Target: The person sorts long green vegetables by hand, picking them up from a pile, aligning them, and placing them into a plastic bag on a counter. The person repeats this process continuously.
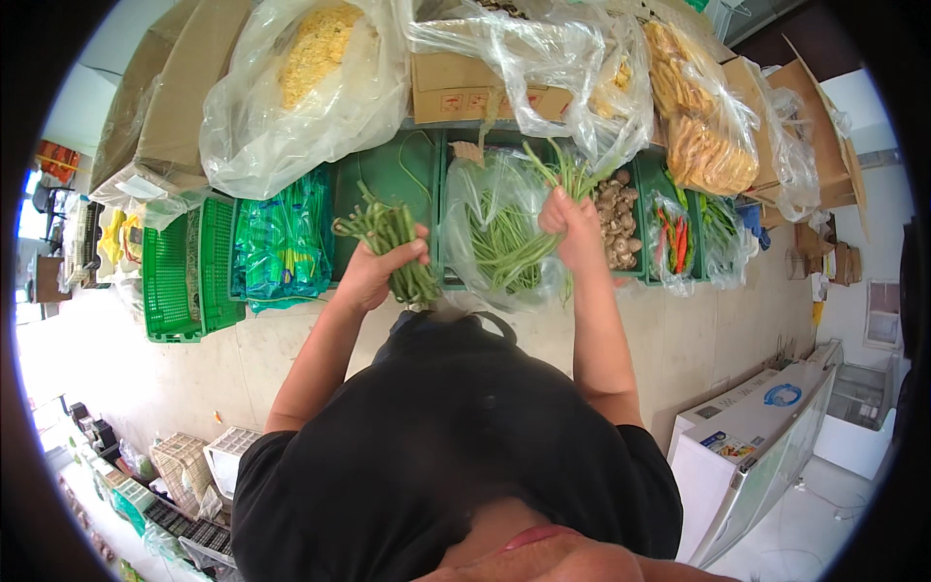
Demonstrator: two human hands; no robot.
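My left hand (374, 273) is closed around a thick bundle of long green beans (393, 233), held over the front of a dark green crate (385, 171). My right hand (573, 222) grips several long beans (571, 171) whose ends stick up past the fingers. Below and beside it, a loose heap of long beans (509, 247) lies in a clear plastic bag (457, 196) inside a neighbouring green crate. Whether the beans in my right hand are separate from that heap, I cannot tell.
Brown mushrooms (618, 225) and bagged red peppers (680, 244) sit in crates at the right. Teal-wrapped greens (280, 244) and a green perforated basket (171, 284) are at the left. Behind stand cardboard boxes (444, 91) and a big plastic bag (240, 138). A white chest freezer (727, 429) stands lower right.
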